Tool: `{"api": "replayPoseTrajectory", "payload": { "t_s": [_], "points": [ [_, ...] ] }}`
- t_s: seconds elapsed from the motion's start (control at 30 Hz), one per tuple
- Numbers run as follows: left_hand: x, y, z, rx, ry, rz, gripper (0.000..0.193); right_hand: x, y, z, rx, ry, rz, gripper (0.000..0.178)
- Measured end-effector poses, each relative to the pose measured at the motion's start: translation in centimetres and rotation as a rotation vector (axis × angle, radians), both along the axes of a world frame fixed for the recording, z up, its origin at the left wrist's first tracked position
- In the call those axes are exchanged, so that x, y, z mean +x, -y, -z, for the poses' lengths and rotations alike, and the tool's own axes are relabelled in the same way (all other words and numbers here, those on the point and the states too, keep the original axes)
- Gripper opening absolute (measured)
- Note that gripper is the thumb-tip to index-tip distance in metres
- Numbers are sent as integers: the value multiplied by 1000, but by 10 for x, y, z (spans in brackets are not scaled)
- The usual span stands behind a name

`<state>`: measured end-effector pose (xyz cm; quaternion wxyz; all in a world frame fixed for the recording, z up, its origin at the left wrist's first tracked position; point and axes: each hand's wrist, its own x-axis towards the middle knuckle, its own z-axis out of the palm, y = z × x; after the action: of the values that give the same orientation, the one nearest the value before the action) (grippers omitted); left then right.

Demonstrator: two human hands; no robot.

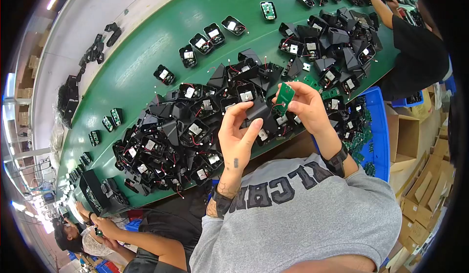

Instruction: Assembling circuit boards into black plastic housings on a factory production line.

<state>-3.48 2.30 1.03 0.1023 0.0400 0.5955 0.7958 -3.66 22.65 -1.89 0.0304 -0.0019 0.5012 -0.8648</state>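
Observation:
Between the thumb and fingers of my right hand point(309, 108) is a green circuit board point(286, 96), tilted up with its flat face showing. My left hand point(238, 135) curls its thumb and fingers round a black plastic housing point(259, 110), just left of the board and lower. A red wire shows near the board's lower edge; where it leads is hard to make out. Under and beyond both hands lies a heap of similar black housings point(171, 132), many with a white block and thin red and black wires inside.
A green work table point(141, 53) curves across, with spaced housings point(163, 74) along its far side. A blue bin point(380, 131) of circuit boards stands at my right, near cardboard boxes point(420, 195). Co-workers sit at the lower left point(151, 243) and upper right point(415, 53).

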Motion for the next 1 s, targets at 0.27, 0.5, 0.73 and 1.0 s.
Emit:
{"api": "replayPoseTrajectory", "payload": {
  "t_s": [0.27,0.5,0.73,1.0],
  "points": [
    [-5,-6,1,242,214,153,46,2,5,-23,763,-346,59,34],
    [-2,-13,3,-74,1,83,33,1,8,-19,550,-356,-11,18],
    [0,-17,-4,113,211,138,31,6,18,-6,400,-413,190,12],
    [-1,-14,-4,392,397,192,32,10,14,-26,953,-809,350,17]
  ]
}}
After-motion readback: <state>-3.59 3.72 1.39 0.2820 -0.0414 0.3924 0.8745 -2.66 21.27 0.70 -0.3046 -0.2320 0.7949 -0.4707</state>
